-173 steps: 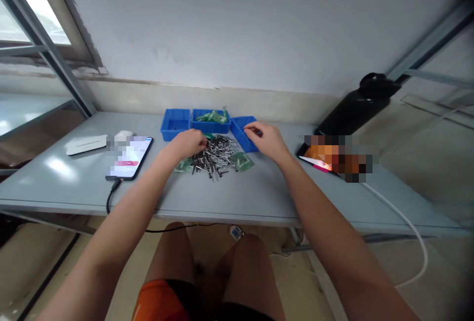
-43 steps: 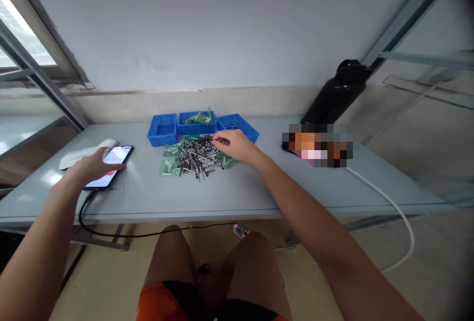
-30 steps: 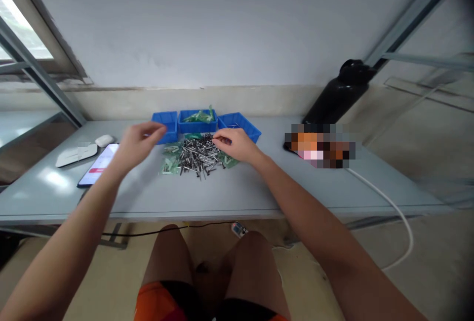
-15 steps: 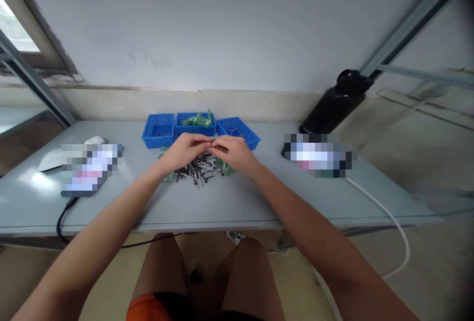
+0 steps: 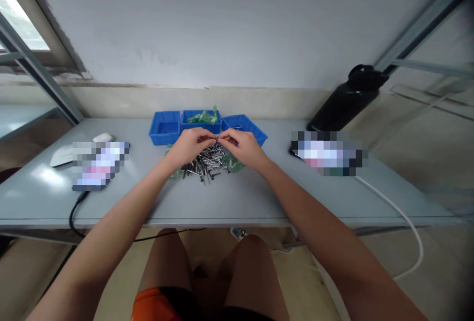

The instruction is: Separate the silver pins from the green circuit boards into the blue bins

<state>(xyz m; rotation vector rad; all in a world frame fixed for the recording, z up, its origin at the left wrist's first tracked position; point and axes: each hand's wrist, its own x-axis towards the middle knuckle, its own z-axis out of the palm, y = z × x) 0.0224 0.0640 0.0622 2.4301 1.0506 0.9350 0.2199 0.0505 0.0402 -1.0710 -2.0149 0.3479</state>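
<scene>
A pile of loose metal screws or nails (image 5: 206,164) lies on the grey table, with green plastic wrapping (image 5: 233,163) at its sides. Above the back of this pile, my left hand (image 5: 192,144) and my right hand (image 5: 239,144) meet at the fingertips. Both are pinched closed; what sits between the fingers is too small to name. Behind them stand three blue trays: the left one (image 5: 159,138) looks nearly bare inside, the middle one (image 5: 188,126) holds a green plastic packet (image 5: 203,117), and the right one (image 5: 259,136) holds a few thin pieces, partly hidden by my right hand.
On the table (image 5: 222,207), a phone (image 5: 99,165) with a black cable and a white case (image 5: 102,138) lie at the left. Another phone (image 5: 326,155) with a white cable lies at the right, before a black bottle (image 5: 344,99). A wall rises behind.
The whole view has shifted slightly, so the table contents appear further right. My fingertips remain together above the pile, with the hands a little more arched.
</scene>
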